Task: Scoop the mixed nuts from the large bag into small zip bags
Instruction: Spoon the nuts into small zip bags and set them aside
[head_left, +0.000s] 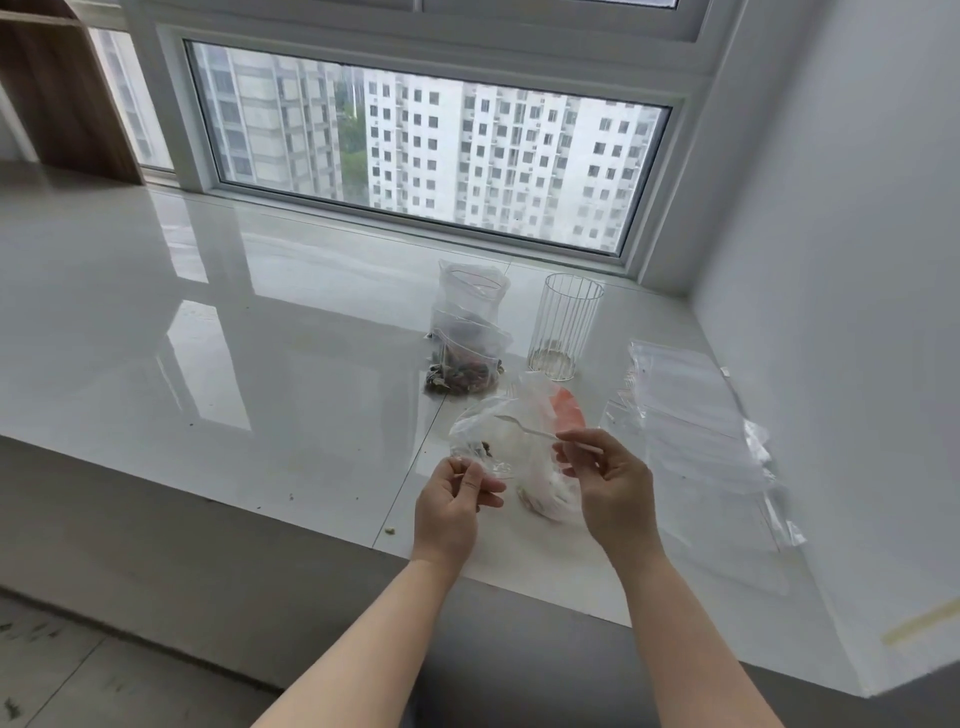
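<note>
White glossy sill (260, 338) carries 2 filled zip bags (464, 358), wire holder (563, 327), empty bags (696, 431).

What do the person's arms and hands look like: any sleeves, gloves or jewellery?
Both forearms are bare as far as the picture shows; no sleeve is in view. The left hand and the right hand wear no gloves. No watch, bracelet or ring shows on the wrists or the visible fingers. No markings are visible.
</note>
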